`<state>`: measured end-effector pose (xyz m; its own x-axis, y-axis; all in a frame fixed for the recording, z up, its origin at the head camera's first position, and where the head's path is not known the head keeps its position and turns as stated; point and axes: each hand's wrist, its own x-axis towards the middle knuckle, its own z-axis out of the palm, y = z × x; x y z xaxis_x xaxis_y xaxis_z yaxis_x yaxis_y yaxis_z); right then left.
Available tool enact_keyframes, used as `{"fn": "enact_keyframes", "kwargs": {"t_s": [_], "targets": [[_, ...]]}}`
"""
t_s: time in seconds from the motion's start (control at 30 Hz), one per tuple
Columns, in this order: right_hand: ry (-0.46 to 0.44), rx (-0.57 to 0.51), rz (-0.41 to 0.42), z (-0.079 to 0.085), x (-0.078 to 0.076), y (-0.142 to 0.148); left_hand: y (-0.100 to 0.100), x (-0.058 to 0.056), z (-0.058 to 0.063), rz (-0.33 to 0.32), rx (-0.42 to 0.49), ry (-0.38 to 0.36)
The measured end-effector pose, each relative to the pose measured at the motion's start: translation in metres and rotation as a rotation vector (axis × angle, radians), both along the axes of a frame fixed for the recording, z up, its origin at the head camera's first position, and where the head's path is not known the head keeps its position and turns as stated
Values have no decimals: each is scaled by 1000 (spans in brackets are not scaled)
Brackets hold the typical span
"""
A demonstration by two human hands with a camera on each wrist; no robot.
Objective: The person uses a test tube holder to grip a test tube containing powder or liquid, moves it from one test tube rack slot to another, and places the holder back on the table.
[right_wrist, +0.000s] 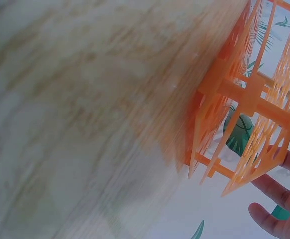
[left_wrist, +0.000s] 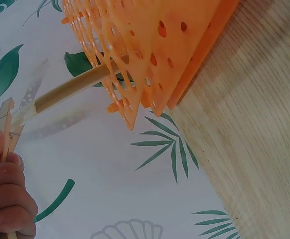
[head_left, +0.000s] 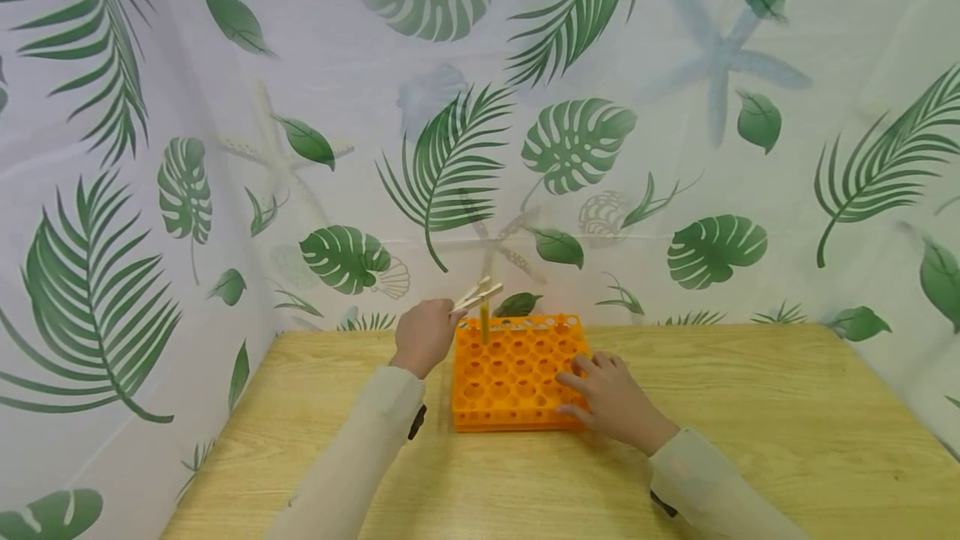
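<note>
In the head view my left hand [head_left: 425, 333] grips a wooden test tube clamp [left_wrist: 4, 119] by its handle, at the rack's back left corner. The clamp's jaws hold the top of a test tube [left_wrist: 70, 89] with yellowish-brown contents. Its lower end passes into a hole of the orange test tube rack [head_left: 517, 419], as the left wrist view shows. My right hand [head_left: 618, 398] rests at the rack's right edge with fingers spread, the fingertips over its top plate. The right wrist view catches these fingers [right_wrist: 274, 191] beside the rack's end.
The rack stands on a wood-grain table [head_left: 750, 440], close to its back edge. Behind and to the left hangs a white cloth [head_left: 480, 215] printed with green leaves, starfish and shells. Rows of round holes cover the rack's top.
</note>
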<state>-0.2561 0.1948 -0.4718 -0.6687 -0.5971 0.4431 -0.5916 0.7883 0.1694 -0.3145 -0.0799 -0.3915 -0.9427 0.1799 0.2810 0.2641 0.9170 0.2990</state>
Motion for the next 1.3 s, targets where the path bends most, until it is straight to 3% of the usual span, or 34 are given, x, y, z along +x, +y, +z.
{"fn": "enact_keyframes", "kwargs": {"t_s": [0.67,1.3], "targets": [[21,-24,15,-2,-1,1,0,4,-9,12,-10,-7],[20,-24,13,-3,0,1,-1,5,-27,18,-8,-22]]}}
